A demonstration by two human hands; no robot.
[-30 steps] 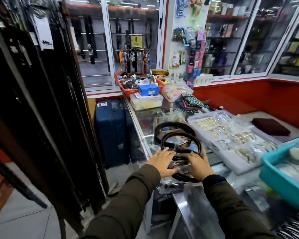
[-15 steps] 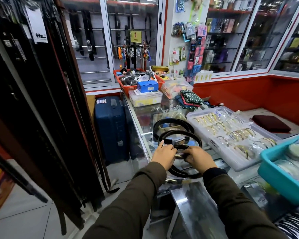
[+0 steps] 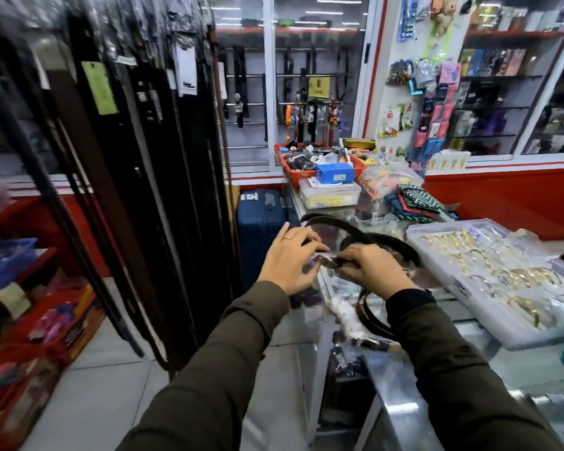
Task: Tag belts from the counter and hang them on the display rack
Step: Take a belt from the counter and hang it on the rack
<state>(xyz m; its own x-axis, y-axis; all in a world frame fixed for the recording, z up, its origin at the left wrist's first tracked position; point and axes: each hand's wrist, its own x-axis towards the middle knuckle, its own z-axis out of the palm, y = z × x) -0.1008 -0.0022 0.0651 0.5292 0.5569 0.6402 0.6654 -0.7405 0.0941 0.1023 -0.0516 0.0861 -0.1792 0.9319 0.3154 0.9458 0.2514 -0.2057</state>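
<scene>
Both hands (image 3: 326,266) pinch one coiled belt's (image 3: 375,307) buckle end above the bench (image 3: 404,415), apparently tagging; hanging on the rack (image 3: 137,157) follows.

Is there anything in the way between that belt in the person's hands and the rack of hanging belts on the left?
Nothing visible. Both hands, left hand and right hand, hold the belt at the counter's edge; the rack stands just left across open floor.

Both hands, left hand (image 3: 288,262) and right hand (image 3: 368,271), pinch a coiled belt (image 3: 388,245) above the glass counter (image 3: 463,340).
</scene>
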